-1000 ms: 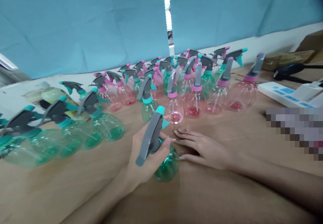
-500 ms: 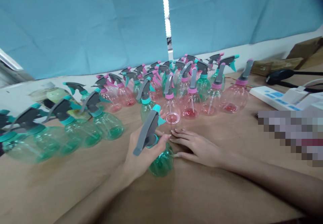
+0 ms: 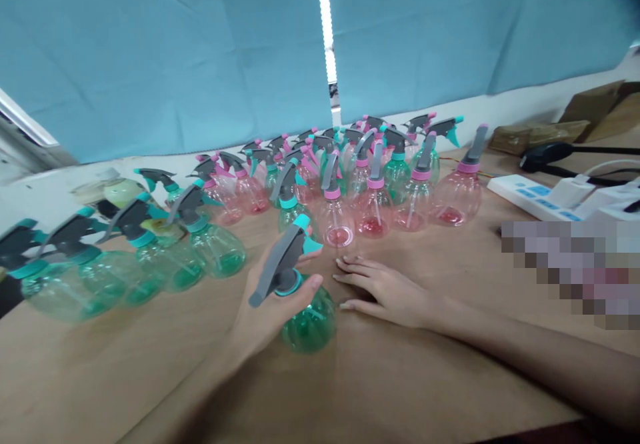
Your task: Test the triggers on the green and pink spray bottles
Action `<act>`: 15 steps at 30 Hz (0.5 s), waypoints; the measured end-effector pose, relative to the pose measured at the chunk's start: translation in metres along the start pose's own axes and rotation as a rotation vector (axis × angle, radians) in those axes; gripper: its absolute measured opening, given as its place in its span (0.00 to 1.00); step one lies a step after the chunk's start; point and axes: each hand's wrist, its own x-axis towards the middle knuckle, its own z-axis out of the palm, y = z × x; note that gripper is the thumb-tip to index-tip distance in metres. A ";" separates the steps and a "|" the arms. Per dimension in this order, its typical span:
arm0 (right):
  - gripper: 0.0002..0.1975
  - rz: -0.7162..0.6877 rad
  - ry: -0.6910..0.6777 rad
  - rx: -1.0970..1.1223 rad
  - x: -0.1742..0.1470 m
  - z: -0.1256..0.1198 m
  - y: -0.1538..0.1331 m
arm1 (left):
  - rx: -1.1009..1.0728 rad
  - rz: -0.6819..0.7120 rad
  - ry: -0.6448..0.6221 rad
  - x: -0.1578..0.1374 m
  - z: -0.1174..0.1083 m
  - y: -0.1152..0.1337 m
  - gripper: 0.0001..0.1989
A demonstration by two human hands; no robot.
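Note:
A green spray bottle (image 3: 313,324) with a grey trigger head and turquoise nozzle stands near the middle of the table. My left hand (image 3: 273,301) is wrapped around its neck, the thumb on the near side and the other fingers partly hidden behind the head. To the right of that bottle, my right hand (image 3: 390,291) lies palm down on the tabletop, fingers stretched out and holding nothing. Just beyond my hands stands a pink spray bottle (image 3: 336,221), with another green spray bottle (image 3: 290,214) beside it.
More pink and green spray bottles crowd the back of the wooden table (image 3: 400,391). A row of green bottles (image 3: 217,251) stands at left. At right are a white power strip (image 3: 520,194) with plugs, a black object (image 3: 545,157) and cardboard boxes (image 3: 537,135). A blue curtain hangs behind.
The view has shifted slightly. My left hand and the green spray bottle have moved a little left, away from my right hand, and the left thumb is farther from the right fingertips.

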 end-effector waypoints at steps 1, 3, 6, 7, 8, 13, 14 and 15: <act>0.29 -0.002 -0.004 -0.001 0.000 0.000 0.000 | 0.003 -0.007 0.009 -0.001 -0.001 -0.003 0.30; 0.29 -0.008 -0.014 -0.008 0.000 0.000 0.000 | 0.027 -0.017 0.009 -0.003 -0.004 -0.008 0.32; 0.29 -0.012 -0.012 -0.005 0.000 0.000 0.000 | 0.096 0.000 -0.029 -0.008 -0.008 -0.014 0.30; 0.29 -0.013 -0.006 0.002 0.000 0.000 0.001 | 0.118 0.020 -0.037 -0.010 -0.009 -0.015 0.30; 0.29 -0.013 0.001 0.010 0.000 0.000 0.001 | 0.138 0.041 -0.047 -0.012 -0.010 -0.015 0.30; 0.28 -0.015 0.008 0.033 -0.001 0.001 0.001 | 0.273 0.127 -0.031 -0.029 -0.011 -0.017 0.29; 0.28 -0.017 0.008 0.031 -0.001 0.001 0.001 | 0.307 0.132 -0.019 -0.033 -0.012 -0.019 0.28; 0.28 -0.020 0.009 0.026 -0.001 0.002 0.001 | 0.340 0.135 -0.013 -0.035 -0.014 -0.021 0.27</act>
